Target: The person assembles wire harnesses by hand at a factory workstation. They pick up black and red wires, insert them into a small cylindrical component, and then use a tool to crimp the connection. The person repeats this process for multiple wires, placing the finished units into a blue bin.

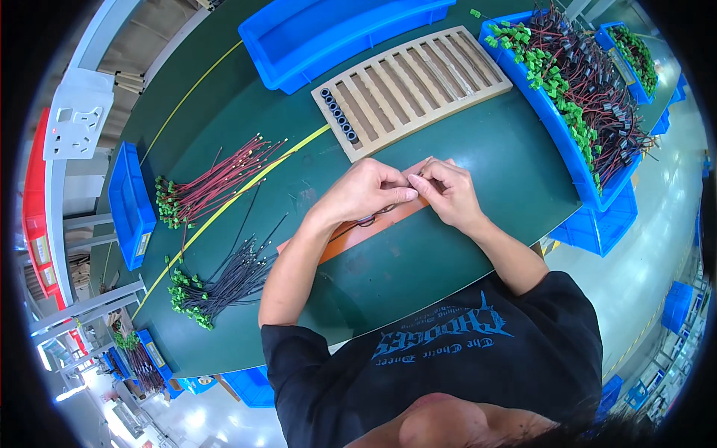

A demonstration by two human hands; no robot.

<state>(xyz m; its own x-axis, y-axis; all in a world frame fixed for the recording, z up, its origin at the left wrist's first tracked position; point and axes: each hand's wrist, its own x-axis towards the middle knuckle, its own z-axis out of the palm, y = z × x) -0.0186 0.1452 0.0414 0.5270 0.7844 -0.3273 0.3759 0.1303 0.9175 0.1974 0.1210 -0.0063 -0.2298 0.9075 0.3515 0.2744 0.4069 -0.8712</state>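
Observation:
My left hand (pixel 371 192) and my right hand (pixel 449 193) meet over an orange strip (pixel 355 237) lying on the green table. Both hands are closed, thumbs and fingertips pinched close together. A thin dark wire (pixel 365 221) with a small loop runs beneath my left hand toward its fingertips, and that hand seems to grip it. What sits between my right fingertips is too small and covered to make out. Just beyond the hands stands a slotted wooden tray (pixel 429 118), with several black ring-shaped parts (pixel 340 116) lined up in its leftmost slot.
Red wires (pixel 235 173) and black wires (pixel 235 280), both with green connectors, lie left on the table (pixel 403 269). A large blue bin (pixel 534 112) of wired parts stands right. One blue tray (pixel 336 45) is at the back, another blue tray (pixel 131 209) at the left edge.

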